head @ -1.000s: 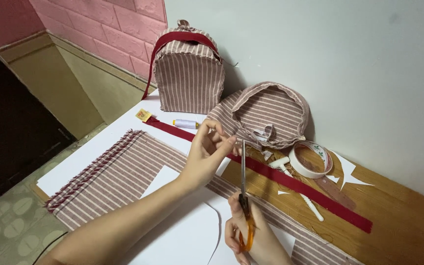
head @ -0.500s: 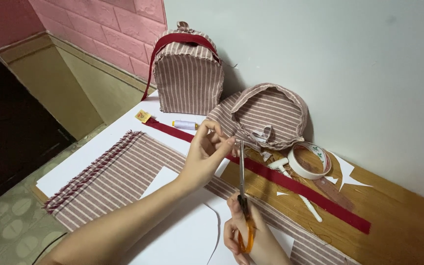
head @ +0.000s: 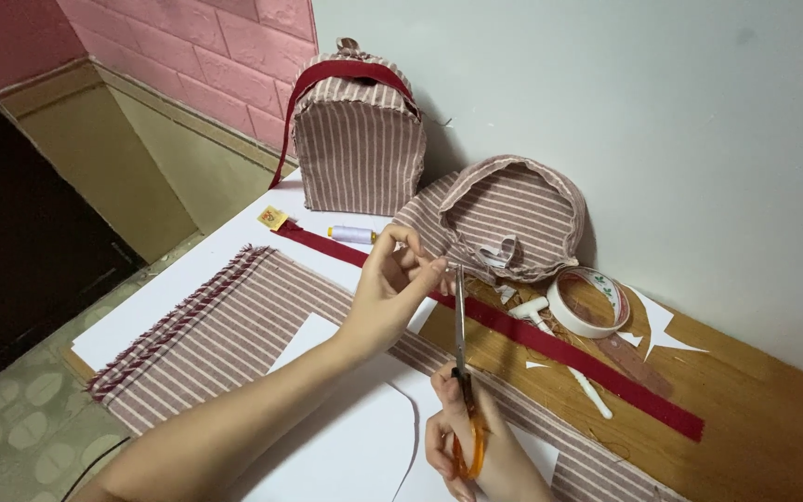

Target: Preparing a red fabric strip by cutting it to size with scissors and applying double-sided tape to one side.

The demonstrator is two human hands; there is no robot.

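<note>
My right hand (head: 462, 444) grips orange-handled scissors (head: 462, 363), blades pointing up and away from me. Their tip sits right at the fingertips of my left hand (head: 392, 288), which pinches something too small to make out, above the striped pink-and-white fabric (head: 234, 325) spread on the table. A long red ribbon strap (head: 550, 344) runs diagonally under both hands. A white paper pattern piece (head: 355, 437) lies on the fabric beneath my left forearm.
A striped fabric bag with a red strap (head: 357, 130) stands at the back by the wall. A round striped fabric piece (head: 513, 209) leans beside it. A tape roll (head: 587, 299), a white thread spool (head: 352, 234), a white-handled tool (head: 559, 349) and paper scraps lie nearby.
The scissors tip has shifted slightly left toward my left fingertips. Both hands otherwise stay in nearly the same place.
</note>
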